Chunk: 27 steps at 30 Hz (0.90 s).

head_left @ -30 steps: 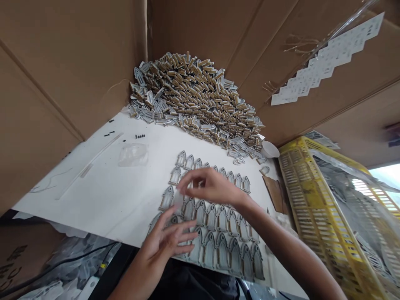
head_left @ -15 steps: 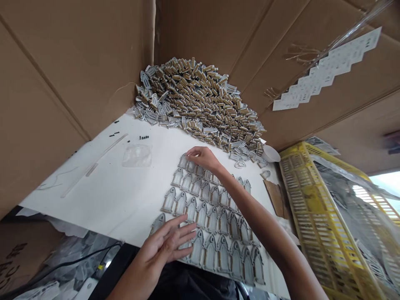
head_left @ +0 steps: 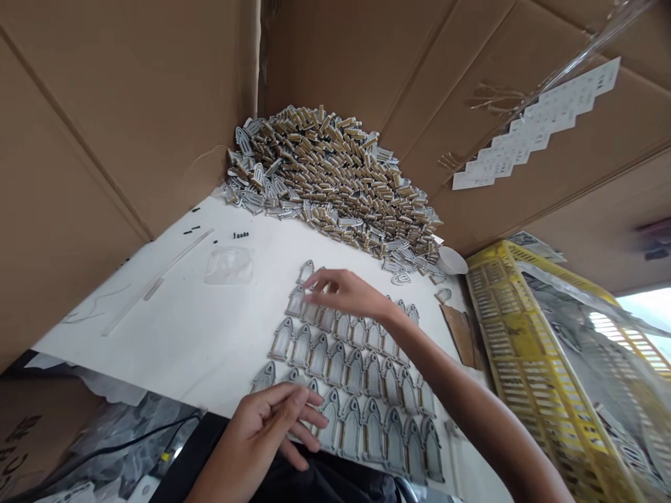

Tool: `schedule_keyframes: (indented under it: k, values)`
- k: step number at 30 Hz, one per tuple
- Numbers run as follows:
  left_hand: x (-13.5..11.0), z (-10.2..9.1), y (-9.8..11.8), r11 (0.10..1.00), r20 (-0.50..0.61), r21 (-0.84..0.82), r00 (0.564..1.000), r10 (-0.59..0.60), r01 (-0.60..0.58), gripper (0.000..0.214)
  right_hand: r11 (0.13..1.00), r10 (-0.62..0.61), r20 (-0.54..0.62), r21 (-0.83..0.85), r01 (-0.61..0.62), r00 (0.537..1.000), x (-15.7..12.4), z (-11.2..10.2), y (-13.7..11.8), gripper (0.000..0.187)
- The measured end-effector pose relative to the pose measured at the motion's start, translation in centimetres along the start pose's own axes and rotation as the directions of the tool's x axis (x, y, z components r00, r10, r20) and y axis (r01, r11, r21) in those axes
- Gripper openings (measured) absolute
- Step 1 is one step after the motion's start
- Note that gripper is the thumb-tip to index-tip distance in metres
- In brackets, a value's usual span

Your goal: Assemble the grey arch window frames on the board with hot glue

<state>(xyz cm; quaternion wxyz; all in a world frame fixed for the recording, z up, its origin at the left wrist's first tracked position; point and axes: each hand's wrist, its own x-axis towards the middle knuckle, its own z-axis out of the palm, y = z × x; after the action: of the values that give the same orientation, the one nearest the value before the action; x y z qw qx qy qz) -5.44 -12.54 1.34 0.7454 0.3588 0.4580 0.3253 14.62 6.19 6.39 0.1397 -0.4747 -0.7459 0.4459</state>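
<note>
Several rows of small grey arch-shaped metal pieces [head_left: 373, 370] with brownish edges lie on the white tabletop. My right hand [head_left: 346, 290] is over the two farthest rows, fingers pointing left and slightly blurred. Its thumb and fingertips are apart, with nothing visible between them, and the hand hides part of those rows. Over the left end of the nearest row is my left hand [head_left: 272, 423], fingers loosely spread and holding nothing. One arch piece [head_left: 263, 377] shows just above it, and others are partly covered by its fingers.
A large heap of the same pieces [head_left: 340, 168] leans against the cardboard wall [head_left: 131, 105]. To its right are a white cup [head_left: 452, 260] and a yellow crate [head_left: 514, 335]. A clear plastic bag [head_left: 229, 265] and small black bits [head_left: 240, 235] lie on the left.
My right hand has come back from the farthest row toward me, its fingers loosened. My left hand has shifted slightly nearer to me, with its fingers pointing lower.
</note>
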Motion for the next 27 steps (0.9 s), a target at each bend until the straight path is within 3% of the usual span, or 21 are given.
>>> schedule_keyframes:
  k: [2, 4, 7, 11, 17, 20, 23, 27]
  values:
    - [0.4, 0.1, -0.4, 1.000, -0.006, 0.025, 1.000, 0.000, 0.000, 0.066, 0.997, -0.053, 0.190, 0.068, 0.041, 0.980, -3.2, 0.7, -2.1, 0.035]
    - [0.7, 0.4, -0.7, 0.999, -0.006, 0.044, 1.000, -0.001, 0.001, 0.071, 0.997, -0.059, 0.285, 0.060, 0.043, 0.957, -6.0, 1.3, -3.7, 0.036]
    - [0.8, 0.7, -1.1, 0.998, 0.021, 0.060, 1.000, -0.018, 0.017, 0.076, 0.998, -0.066, 0.279, -0.004, 0.070, 0.958, -8.8, 1.8, -4.8, 0.033]
    - [0.8, 1.0, -1.4, 0.995, 0.028, 0.096, 0.999, -0.031, 0.028, 0.073, 0.998, -0.058, 0.242, 0.049, 0.048, 0.968, -9.9, 2.1, -4.6, 0.026]
    - [0.4, 1.4, -1.2, 0.985, 0.028, 0.122, 0.992, -0.125, 0.121, 0.085, 0.993, -0.044, 0.051, 0.112, 0.038, 0.998, -8.7, 1.3, -2.8, 0.026]
    - [-0.6, 1.3, -0.6, 0.962, -0.076, 0.232, 0.989, -0.127, 0.141, 0.080, 0.999, -0.035, -0.124, 0.013, 0.037, 0.992, -6.5, -0.4, -0.8, 0.025]
    - [-1.1, 0.1, 0.0, 0.937, -0.288, 0.339, 0.957, 0.018, 0.084, 0.073, 0.991, -0.035, -0.271, -0.130, -0.001, 0.962, -3.9, -2.2, 1.9, 0.011]
    - [-0.4, -3.2, 0.6, 0.886, -0.463, 0.459, 0.835, 0.299, -0.062, 0.062, 0.981, -0.028, -0.316, -0.193, -0.035, 0.948, -1.2, -3.5, 5.2, 0.010]
